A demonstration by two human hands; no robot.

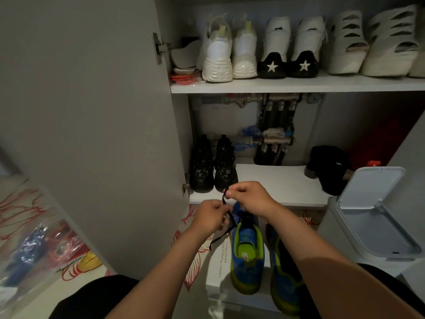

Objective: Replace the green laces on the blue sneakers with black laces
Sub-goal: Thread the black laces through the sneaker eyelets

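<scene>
Seemingly the job is about midway. Nearest the person, 2 blue sneakers lie side by side, toes pointing away. On the left sneaker no green lace shows, only lime lining and trim. Black lacing sits over its tongue toward the toe, so I judge the old lace is out and the new one partly threaded. The right sneaker, at the first one's 3 o'clock, is largely hidden under the right forearm. Its lacing cannot be told, and it may well be left to do.

Just beyond, above the left sneaker's toe end, both hands work the black lace. The left hand, at the toe's 10 o'clock, has its fingers curled round the strand, and a loose tail trails off toward 7 o'clock. The right hand, at the toe's 12 o'clock, pinches the lace's upper end between thumb and fingertip.

Farther off at 12 o'clock, a pair of black shoes stands on the cupboard's bottom shelf.
</scene>
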